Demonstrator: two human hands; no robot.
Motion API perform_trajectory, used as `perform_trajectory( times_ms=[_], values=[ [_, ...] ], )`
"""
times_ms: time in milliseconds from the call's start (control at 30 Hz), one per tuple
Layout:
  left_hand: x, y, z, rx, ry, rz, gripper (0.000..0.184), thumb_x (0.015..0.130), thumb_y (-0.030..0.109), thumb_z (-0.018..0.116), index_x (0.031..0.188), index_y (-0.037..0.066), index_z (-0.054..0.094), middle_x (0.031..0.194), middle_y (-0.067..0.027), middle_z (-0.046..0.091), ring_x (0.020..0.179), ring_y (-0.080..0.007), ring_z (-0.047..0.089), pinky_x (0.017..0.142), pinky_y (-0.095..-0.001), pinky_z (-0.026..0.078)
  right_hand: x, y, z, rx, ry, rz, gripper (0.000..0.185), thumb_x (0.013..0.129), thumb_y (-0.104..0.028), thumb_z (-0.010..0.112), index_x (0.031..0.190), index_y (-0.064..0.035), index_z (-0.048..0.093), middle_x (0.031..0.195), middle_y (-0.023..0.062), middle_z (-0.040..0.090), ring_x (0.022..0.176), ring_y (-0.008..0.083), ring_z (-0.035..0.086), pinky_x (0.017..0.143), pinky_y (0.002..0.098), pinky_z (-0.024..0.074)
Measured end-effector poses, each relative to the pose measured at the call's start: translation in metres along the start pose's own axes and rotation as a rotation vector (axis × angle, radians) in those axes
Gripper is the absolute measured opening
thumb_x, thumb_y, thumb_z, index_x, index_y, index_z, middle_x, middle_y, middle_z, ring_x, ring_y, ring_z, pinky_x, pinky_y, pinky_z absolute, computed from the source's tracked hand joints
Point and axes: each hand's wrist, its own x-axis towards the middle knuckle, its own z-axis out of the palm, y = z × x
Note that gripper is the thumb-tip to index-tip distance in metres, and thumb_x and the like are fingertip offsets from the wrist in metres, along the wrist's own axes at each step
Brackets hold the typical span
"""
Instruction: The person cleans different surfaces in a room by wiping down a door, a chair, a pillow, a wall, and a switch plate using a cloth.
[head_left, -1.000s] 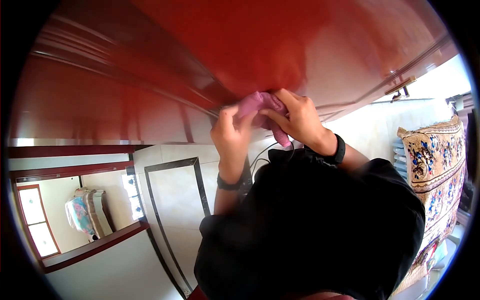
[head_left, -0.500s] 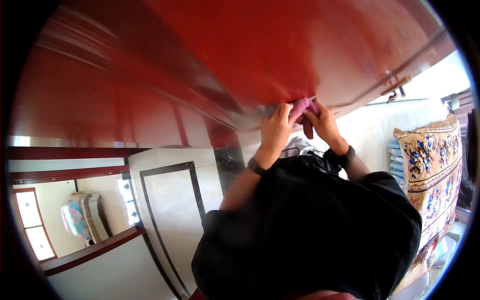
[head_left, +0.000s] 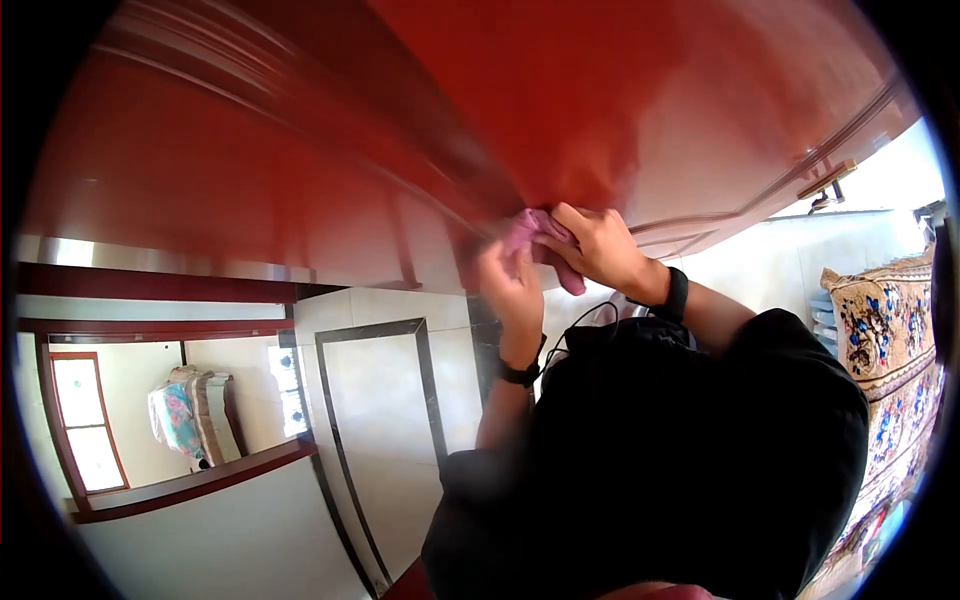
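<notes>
A bunched pink cloth (head_left: 566, 272) hangs between my two hands, close against a glossy red door (head_left: 640, 120). My right hand (head_left: 603, 250) grips the cloth, fingers curled over its top, and a loose end dangles below. At the cloth's left side is my left hand (head_left: 513, 290); its fingers are bent and blurred, their tips at the cloth's edge. Dark bands circle both wrists.
A door handle (head_left: 828, 186) juts out at the upper right. Below it lies a patterned cover (head_left: 885, 340). Pale floor tiles (head_left: 385, 400) with a dark border spread beneath. An opening at the left shows hanging clothes (head_left: 195, 412).
Since half a second ago, both hands and the cloth have shifted left along the door. The view has moved a little, and my left hand has turned more upright beside the cloth.
</notes>
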Motion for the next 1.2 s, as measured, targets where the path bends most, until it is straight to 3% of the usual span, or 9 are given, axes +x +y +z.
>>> perform_trajectory(
  times_ms=[67, 167, 267, 300, 400, 567, 867, 1000, 1200],
  values=[
    [0.025, 0.020, -0.004, -0.054, 0.132, 0.176, 0.027, 0.094, 0.005, 0.060, 0.117, -0.006, 0.050, 0.112, -0.0174, 0.063, 0.091, -0.0199, 0.064, 0.080, -0.0315, 0.054, 0.017, -0.018, -0.006, 0.036, 0.074, -0.003, 0.028, 0.085, -0.022, 0.072, 0.084, -0.0053, 0.050, 0.068, 0.0138, 0.059, 0.061, 0.0362, 0.061, 0.051, 0.0408, 0.0476],
    [0.055, 0.064, -0.009, -0.101, 0.152, 0.225, 0.030, 0.092, -0.001, 0.062, 0.118, -0.006, 0.049, 0.113, -0.0176, 0.061, 0.091, -0.0186, 0.064, 0.077, -0.0290, 0.055, 0.038, -0.040, -0.029, 0.102, 0.204, -0.033, 0.030, 0.082, -0.024, 0.074, 0.081, -0.0053, 0.050, 0.070, 0.0145, 0.059, 0.059, 0.0368, 0.059, 0.049, 0.0412, 0.0463],
    [0.068, 0.088, -0.001, -0.109, 0.089, 0.405, 0.030, 0.089, -0.002, 0.064, 0.116, -0.006, 0.050, 0.112, -0.0164, 0.059, 0.092, -0.0190, 0.064, 0.076, -0.0292, 0.055, 0.037, -0.040, -0.056, 0.124, 0.258, 0.028, 0.031, 0.082, -0.024, 0.076, 0.082, -0.0048, 0.051, 0.065, 0.0160, 0.057, 0.057, 0.0370, 0.058, 0.048, 0.0391, 0.0462],
    [0.067, 0.095, 0.005, -0.151, 0.037, 0.368, 0.029, 0.087, -0.003, 0.067, 0.112, -0.005, 0.053, 0.113, -0.0154, 0.058, 0.095, -0.0187, 0.062, 0.077, -0.0290, 0.056, 0.032, -0.034, -0.062, 0.104, 0.267, 0.056, 0.031, 0.081, -0.023, 0.077, 0.083, -0.0046, 0.052, 0.062, 0.0173, 0.055, 0.055, 0.0372, 0.058, 0.048, 0.0381, 0.0460],
    [0.065, 0.121, 0.026, -0.075, -0.024, 0.465, 0.037, 0.081, 0.004, 0.075, 0.114, 0.003, 0.060, 0.100, -0.0149, 0.063, 0.087, -0.0310, 0.064, 0.072, -0.0368, 0.053, 0.011, -0.016, -0.078, 0.117, 0.350, 0.147, 0.026, 0.085, -0.017, 0.073, 0.086, -0.0029, 0.051, 0.065, 0.0205, 0.058, 0.061, 0.0399, 0.062, 0.049, 0.0390, 0.0464],
    [0.045, 0.124, 0.072, -0.074, -0.199, 0.509, 0.036, 0.082, 0.011, 0.074, 0.114, 0.007, 0.059, 0.096, -0.0081, 0.061, 0.078, -0.0264, 0.065, 0.058, -0.0370, 0.054, -0.033, 0.025, -0.087, 0.067, 0.479, 0.317, 0.020, 0.089, -0.014, 0.067, 0.097, -0.0025, 0.052, 0.072, 0.0221, 0.062, 0.068, 0.0433, 0.064, 0.055, 0.0397, 0.0491],
    [-0.010, 0.045, 0.085, 0.000, -0.321, 0.419, 0.029, 0.085, 0.013, 0.069, 0.110, 0.006, 0.057, 0.098, -0.0107, 0.058, 0.078, -0.0300, 0.065, 0.060, -0.0377, 0.054, -0.086, 0.064, -0.042, -0.095, 0.165, 0.625, 0.028, 0.090, -0.029, 0.064, 0.101, -0.0072, 0.050, 0.074, 0.0235, 0.064, 0.070, 0.0467, 0.061, 0.060, 0.0513, 0.0490],
    [0.001, 0.030, 0.043, 0.074, -0.334, 0.320, 0.028, 0.085, 0.014, 0.070, 0.108, 0.005, 0.057, 0.099, -0.0131, 0.062, 0.082, -0.0331, 0.065, 0.064, -0.0408, 0.054, -0.065, 0.038, -0.019, -0.050, 0.072, 0.531, 0.032, 0.091, -0.033, 0.064, 0.101, -0.0066, 0.050, 0.074, 0.0236, 0.064, 0.070, 0.0473, 0.060, 0.061, 0.0530, 0.0490],
    [0.033, 0.047, 0.007, -0.033, -0.047, 0.349, 0.023, 0.087, 0.013, 0.072, 0.097, 0.000, 0.056, 0.096, -0.0161, 0.063, 0.086, -0.0306, 0.063, 0.078, -0.0371, 0.051, -0.017, 0.001, -0.011, -0.074, 0.079, 0.288, 0.037, 0.089, -0.035, 0.067, 0.099, -0.0044, 0.048, 0.069, 0.0228, 0.062, 0.066, 0.0459, 0.060, 0.058, 0.0518, 0.0488]
  ],
)
